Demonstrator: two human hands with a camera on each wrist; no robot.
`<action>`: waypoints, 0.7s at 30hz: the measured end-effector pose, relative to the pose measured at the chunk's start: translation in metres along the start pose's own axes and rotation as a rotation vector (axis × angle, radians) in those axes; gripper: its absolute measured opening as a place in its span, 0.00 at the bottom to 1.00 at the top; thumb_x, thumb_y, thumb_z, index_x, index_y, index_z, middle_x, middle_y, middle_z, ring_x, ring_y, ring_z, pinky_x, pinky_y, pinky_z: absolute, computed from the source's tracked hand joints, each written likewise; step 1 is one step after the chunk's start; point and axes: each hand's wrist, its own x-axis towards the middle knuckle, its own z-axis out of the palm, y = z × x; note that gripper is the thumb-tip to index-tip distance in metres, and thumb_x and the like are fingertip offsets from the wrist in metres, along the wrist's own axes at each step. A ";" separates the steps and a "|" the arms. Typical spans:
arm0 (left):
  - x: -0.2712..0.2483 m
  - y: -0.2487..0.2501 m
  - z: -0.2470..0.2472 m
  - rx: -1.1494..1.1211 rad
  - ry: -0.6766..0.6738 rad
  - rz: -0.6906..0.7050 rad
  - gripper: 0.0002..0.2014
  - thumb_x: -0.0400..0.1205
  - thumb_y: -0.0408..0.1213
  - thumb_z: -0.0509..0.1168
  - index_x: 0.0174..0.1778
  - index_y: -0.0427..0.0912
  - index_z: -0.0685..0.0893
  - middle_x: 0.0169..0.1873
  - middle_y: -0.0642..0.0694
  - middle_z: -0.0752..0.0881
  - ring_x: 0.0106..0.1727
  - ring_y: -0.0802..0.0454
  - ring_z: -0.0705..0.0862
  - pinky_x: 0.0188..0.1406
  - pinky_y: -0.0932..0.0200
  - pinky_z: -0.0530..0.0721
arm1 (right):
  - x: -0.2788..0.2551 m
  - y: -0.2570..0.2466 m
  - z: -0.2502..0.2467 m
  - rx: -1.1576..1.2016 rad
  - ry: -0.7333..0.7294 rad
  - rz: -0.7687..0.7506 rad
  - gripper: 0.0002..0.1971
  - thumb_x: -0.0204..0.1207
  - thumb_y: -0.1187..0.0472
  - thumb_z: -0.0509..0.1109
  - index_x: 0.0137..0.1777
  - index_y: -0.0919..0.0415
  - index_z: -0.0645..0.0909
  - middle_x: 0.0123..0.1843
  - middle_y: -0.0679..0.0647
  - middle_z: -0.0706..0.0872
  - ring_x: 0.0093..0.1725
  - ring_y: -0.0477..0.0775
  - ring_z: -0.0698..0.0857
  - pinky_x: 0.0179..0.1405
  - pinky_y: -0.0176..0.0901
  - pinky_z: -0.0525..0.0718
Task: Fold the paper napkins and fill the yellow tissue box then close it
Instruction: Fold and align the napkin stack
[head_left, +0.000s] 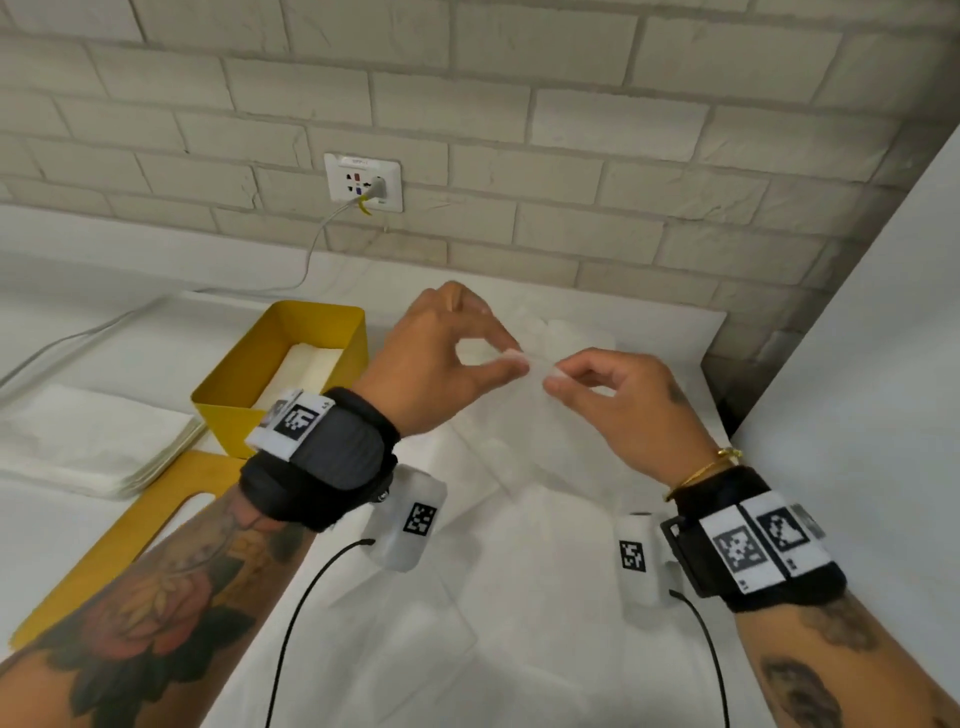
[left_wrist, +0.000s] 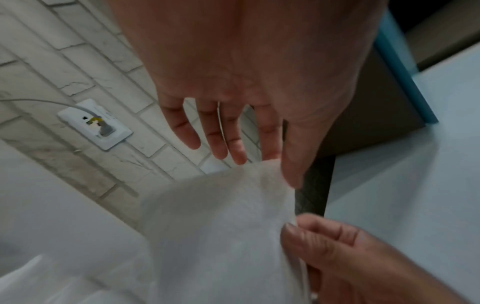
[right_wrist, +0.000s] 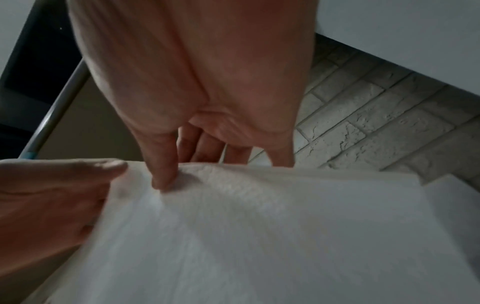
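1. Meanwhile, left hand (head_left: 447, 358) and right hand (head_left: 613, 395) each pinch one napkin (head_left: 519, 431) edge, lifted over the counter beside the open yellow tissue box (head_left: 260, 364).
2. Uneven pulling could tear the thin sheet or skew the fold.

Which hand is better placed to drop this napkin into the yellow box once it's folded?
Probably the left hand: it pinches the napkin right beside the open yellow box; the right hand is farther away.
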 end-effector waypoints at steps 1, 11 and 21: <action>0.000 0.000 -0.007 -0.070 0.013 -0.036 0.11 0.75 0.52 0.79 0.51 0.56 0.92 0.56 0.56 0.84 0.62 0.59 0.80 0.63 0.67 0.75 | 0.003 -0.004 0.001 0.062 0.017 0.017 0.02 0.79 0.55 0.77 0.47 0.50 0.90 0.45 0.44 0.94 0.49 0.41 0.90 0.60 0.51 0.88; -0.046 -0.012 0.012 -1.186 0.039 -0.550 0.19 0.85 0.43 0.65 0.68 0.36 0.85 0.64 0.37 0.89 0.65 0.41 0.88 0.66 0.48 0.87 | 0.011 -0.022 0.057 0.747 -0.003 0.305 0.04 0.80 0.64 0.75 0.50 0.65 0.88 0.49 0.61 0.94 0.46 0.56 0.91 0.49 0.49 0.91; -0.090 -0.067 -0.025 -1.116 0.418 -0.806 0.12 0.89 0.42 0.63 0.60 0.40 0.87 0.51 0.41 0.94 0.49 0.45 0.93 0.45 0.50 0.92 | -0.022 0.024 0.071 0.186 -0.358 0.479 0.06 0.76 0.59 0.80 0.47 0.62 0.90 0.35 0.56 0.93 0.32 0.50 0.89 0.40 0.43 0.91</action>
